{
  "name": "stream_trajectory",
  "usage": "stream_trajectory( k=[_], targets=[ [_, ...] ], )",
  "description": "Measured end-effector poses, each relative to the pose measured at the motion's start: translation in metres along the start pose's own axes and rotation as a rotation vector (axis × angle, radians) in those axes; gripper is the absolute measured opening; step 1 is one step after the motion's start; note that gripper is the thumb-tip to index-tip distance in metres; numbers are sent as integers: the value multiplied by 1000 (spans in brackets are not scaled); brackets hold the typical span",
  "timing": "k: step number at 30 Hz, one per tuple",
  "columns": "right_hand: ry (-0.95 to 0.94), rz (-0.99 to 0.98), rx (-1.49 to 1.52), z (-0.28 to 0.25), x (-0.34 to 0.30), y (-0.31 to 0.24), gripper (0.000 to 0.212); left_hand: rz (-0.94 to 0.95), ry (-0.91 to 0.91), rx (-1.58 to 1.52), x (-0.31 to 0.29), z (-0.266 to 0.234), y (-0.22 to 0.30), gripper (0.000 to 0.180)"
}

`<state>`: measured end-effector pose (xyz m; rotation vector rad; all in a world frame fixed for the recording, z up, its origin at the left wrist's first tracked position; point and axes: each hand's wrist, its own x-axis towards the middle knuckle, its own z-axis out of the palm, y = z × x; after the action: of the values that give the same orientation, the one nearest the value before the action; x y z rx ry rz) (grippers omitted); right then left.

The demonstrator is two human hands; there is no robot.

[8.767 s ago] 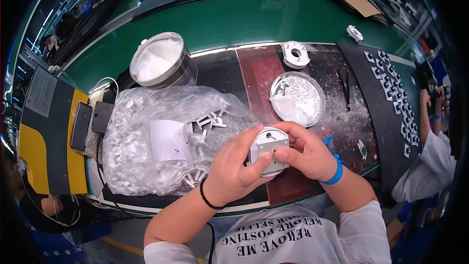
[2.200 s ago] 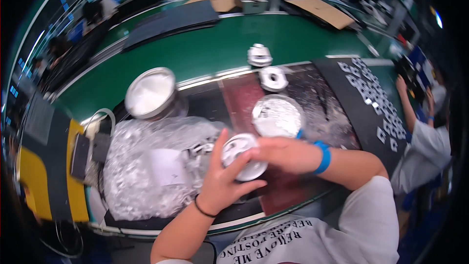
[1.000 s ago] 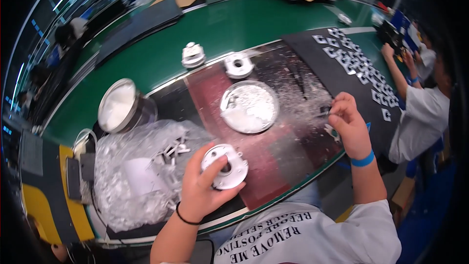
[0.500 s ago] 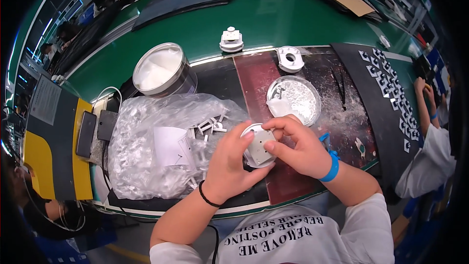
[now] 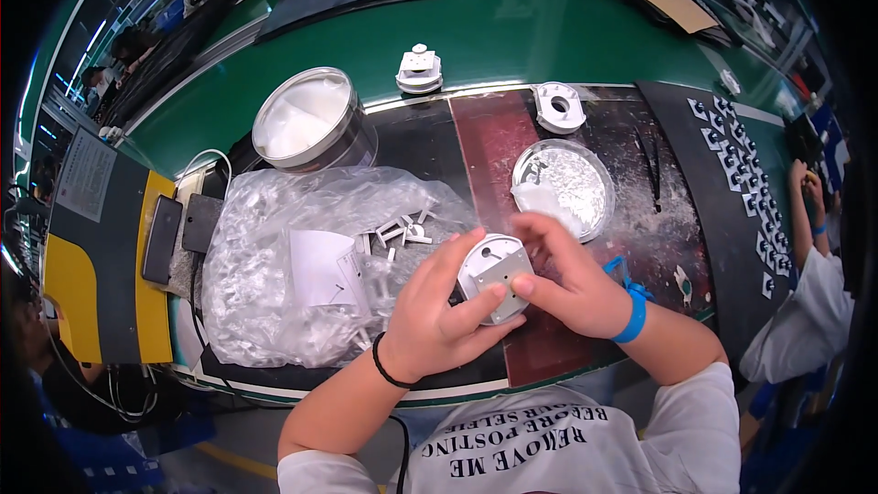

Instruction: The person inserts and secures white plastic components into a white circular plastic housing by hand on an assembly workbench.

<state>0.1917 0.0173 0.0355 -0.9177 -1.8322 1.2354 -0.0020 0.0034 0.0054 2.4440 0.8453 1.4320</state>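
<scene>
A white round housing (image 5: 477,263) with a grey square plate (image 5: 508,273) on its face is held between my hands, over the near middle of the bench. My left hand (image 5: 444,311) is closed round its left side, with the thumb lying on the plate. My right hand (image 5: 574,288) grips from the right, its thumb pressed on the plate and its fingers curled beyond the far rim. A keyhole-shaped opening shows in the housing above the plate. Behind them, a round clear dish (image 5: 585,185) holds small shiny pieces and a white wad.
A large clear plastic bag (image 5: 256,256) carries white parts and a paper sheet (image 5: 322,267). Behind it stands a round tub (image 5: 306,119). White assemblies (image 5: 419,73) (image 5: 558,108), tweezers (image 5: 655,169) and a black mat (image 5: 681,128) with small parts lie farther off. Another person's hands (image 5: 805,183) show at right.
The plate sits lower on the housing, exposing the opening. My left thumb has come onto the plate; my right index finger has left the rim. The far white assembly has shifted left.
</scene>
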Motion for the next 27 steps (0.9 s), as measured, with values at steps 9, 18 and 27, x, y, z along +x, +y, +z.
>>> stream_trajectory(
  k=[9,18,27],
  targets=[
    [-168,213,553,6,-11,8,52,7,-32,-42,-1,4,-1,76],
    [-135,176,579,9,-13,13,52,26,-38,-31,-1,4,1,84],
    [-95,154,525,10,-15,13,52,21,-31,-66,-1,6,-3,75]
  ],
)
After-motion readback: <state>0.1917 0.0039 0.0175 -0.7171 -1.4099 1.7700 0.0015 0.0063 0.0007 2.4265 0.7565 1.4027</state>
